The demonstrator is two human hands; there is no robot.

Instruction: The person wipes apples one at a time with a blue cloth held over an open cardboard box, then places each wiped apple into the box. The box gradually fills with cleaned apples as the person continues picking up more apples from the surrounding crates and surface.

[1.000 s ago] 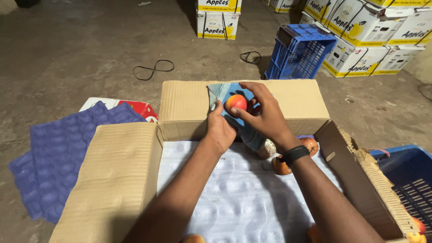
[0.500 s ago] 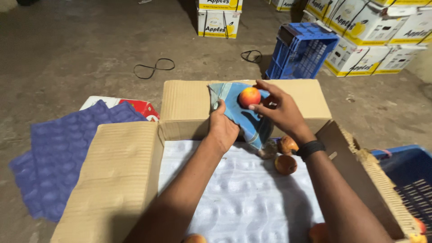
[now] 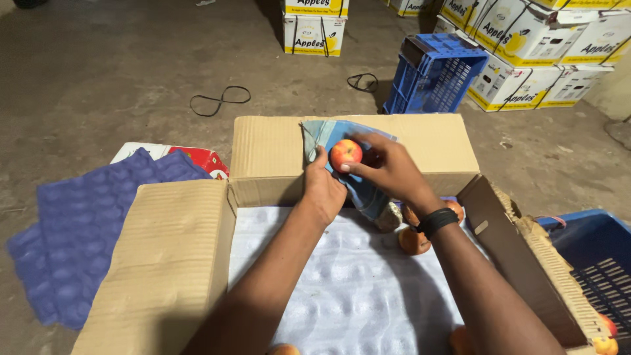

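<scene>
- Nearest the camera, two bare forearms reach forward over an open cardboard box (image 3: pixel 164 263) lined with a white dimpled sheet (image 3: pixel 348 289); parts of two apples show at the bottom edge of the frame.
- On the sheet by the right wrist, which wears a black band (image 3: pixel 437 220), several loose apples (image 3: pixel 414 240) lie close together.
- At the right, the box's brown flap (image 3: pixel 513 263) stands open, with a blue crate (image 3: pixel 598 263) just beyond it holding a few more apples at its lower corner.
- Over the far wall of the box, the left hand (image 3: pixel 323 187) grips a blue cloth (image 3: pixel 358 187) from below, fingers closed on the fabric.
- The right hand (image 3: pixel 388 167) holds a red-and-yellow apple (image 3: pixel 346 154) against that cloth, thumb and fingers wrapped around the fruit.
- To the left of the box, purple moulded fruit trays (image 3: pixel 85 223) lie stacked on the concrete floor (image 3: pixel 98 72), partly covering a red-and-white box (image 3: pixel 200 158).
- Farther out, two black loops of strap (image 3: pixel 220 100) rest on the floor.
- At the back, a blue plastic crate (image 3: pixel 434 82) stands beside stacked white-and-yellow cartons (image 3: pixel 526 46).
</scene>
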